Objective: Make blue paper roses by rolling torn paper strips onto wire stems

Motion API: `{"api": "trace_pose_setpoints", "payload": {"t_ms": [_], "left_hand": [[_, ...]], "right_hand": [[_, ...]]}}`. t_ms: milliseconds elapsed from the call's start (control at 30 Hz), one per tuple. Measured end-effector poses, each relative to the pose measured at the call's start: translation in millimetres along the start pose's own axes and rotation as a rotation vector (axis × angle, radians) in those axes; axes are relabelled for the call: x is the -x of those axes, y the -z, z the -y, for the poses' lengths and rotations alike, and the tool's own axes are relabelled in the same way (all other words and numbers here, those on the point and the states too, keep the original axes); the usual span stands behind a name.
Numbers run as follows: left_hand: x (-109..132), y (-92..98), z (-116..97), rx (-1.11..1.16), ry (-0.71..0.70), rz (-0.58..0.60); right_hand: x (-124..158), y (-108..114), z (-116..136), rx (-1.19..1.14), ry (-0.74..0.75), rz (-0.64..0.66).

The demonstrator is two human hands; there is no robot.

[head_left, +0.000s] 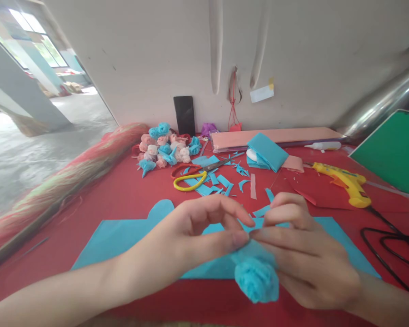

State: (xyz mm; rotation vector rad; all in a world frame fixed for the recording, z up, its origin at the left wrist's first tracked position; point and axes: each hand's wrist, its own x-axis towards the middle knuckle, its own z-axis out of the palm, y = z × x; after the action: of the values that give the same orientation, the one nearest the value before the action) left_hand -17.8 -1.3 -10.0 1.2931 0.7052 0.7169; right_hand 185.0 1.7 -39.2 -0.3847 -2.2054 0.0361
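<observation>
A blue crepe-paper rose (pixel 257 278) hangs bloom-down between my hands, near the front of the table. My left hand (pixel 207 231) pinches the base of the rose with thumb and fingertips. From the other side my right hand (pixel 306 250) closes on the same base, its fingers bent. The fingertips of both hands almost meet there and hide the very end of the base. Under my hands lies a wide sheet of blue crepe paper (pixel 122 240), with a rounded blue piece (pixel 162 210) at its far edge.
Red-and-yellow scissors (pixel 191 177) lie among blue paper scraps (pixel 225 181). Behind them are a pile of paper roses (pixel 163 150), a black phone (pixel 184 115) and folded blue paper (pixel 267 152). A yellow glue gun (pixel 344 179) with a black cord (pixel 388 236) sits right, near a green board (pixel 395 154).
</observation>
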Motion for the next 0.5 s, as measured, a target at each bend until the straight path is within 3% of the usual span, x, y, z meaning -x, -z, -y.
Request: {"api": "trace_pose_setpoints", "payload": {"t_ms": [200,300,433,500], "left_hand": [[1.4,1.0,-0.2,0.248,-0.065,0.034],[0.3,0.2,0.2,0.25,-0.088,0.015],[1.0,2.7,3.1,-0.016,-0.146,-0.1],[2.1,4.1,3.3,-0.305,-0.296,-0.219]], "right_hand": [[-1.7,-7.8,1.3,-0.607,-0.511,0.002],[1.4,-11.5,1.7,-0.749,-0.647,0.015],[6.1,-16.0,5.3,-1.033,-0.826,-0.062],[7.0,-18.1,8.6,-1.223,-0.942,-0.111]]}}
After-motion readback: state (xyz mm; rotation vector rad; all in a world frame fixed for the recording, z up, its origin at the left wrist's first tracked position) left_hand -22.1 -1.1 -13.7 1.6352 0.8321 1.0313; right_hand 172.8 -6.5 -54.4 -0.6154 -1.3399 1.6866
